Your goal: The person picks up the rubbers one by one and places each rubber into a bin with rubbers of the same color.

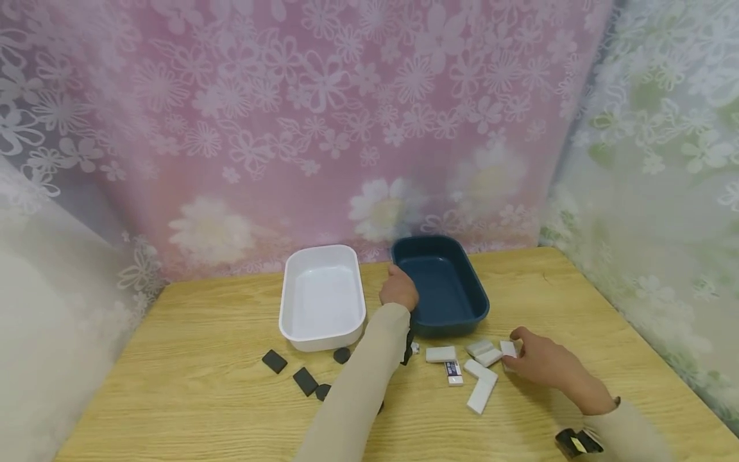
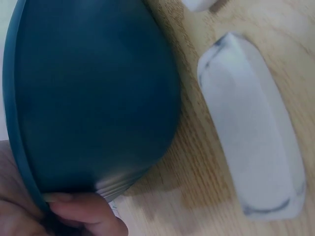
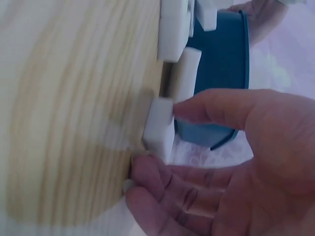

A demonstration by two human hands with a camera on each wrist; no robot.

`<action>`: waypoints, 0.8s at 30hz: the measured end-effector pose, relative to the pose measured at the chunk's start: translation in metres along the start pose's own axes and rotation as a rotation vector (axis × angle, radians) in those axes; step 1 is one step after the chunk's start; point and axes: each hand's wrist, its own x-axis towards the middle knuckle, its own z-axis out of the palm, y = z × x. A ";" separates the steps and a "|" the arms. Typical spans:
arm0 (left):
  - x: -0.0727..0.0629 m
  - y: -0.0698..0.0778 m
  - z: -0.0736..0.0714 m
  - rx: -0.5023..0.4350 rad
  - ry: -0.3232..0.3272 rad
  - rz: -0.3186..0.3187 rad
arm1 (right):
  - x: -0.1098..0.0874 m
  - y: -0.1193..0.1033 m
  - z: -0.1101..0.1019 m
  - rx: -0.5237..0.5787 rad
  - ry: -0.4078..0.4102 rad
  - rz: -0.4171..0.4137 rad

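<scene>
My left hand (image 1: 398,289) grips the near-left rim of the blue tray (image 1: 447,282) at the tabletop's (image 1: 202,359) back, while my right hand (image 1: 543,362) pinches a white eraser (image 1: 508,350) lying on the tabletop just right of the other white erasers (image 1: 482,378).

I see my left hand (image 1: 398,289) gripping the near left rim of the dark blue tray (image 1: 456,301), a deep rounded-rectangle dish sitting flat and upright on the table. My right hand (image 1: 539,362) pinches a small white eraser block (image 1: 509,350) between thumb and fingertips; it rests on the wood, just right of the other white blocks.
</scene>
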 end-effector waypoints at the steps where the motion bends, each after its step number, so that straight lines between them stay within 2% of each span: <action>1: 0.000 -0.001 0.000 0.000 0.005 0.000 | 0.001 -0.002 0.000 -0.013 0.005 0.019; 5: 0.002 -0.002 0.002 0.010 0.003 0.001 | 0.002 -0.010 0.000 -0.043 0.009 0.069; 11: 0.004 -0.001 0.003 0.033 0.011 -0.011 | 0.002 -0.014 0.002 -0.086 0.016 0.088; 17: 0.003 0.001 0.003 0.057 0.006 -0.021 | 0.002 -0.010 0.004 -0.078 0.050 0.051; 24: 0.007 0.001 0.004 0.073 0.006 -0.036 | 0.003 -0.003 -0.001 0.027 0.038 0.005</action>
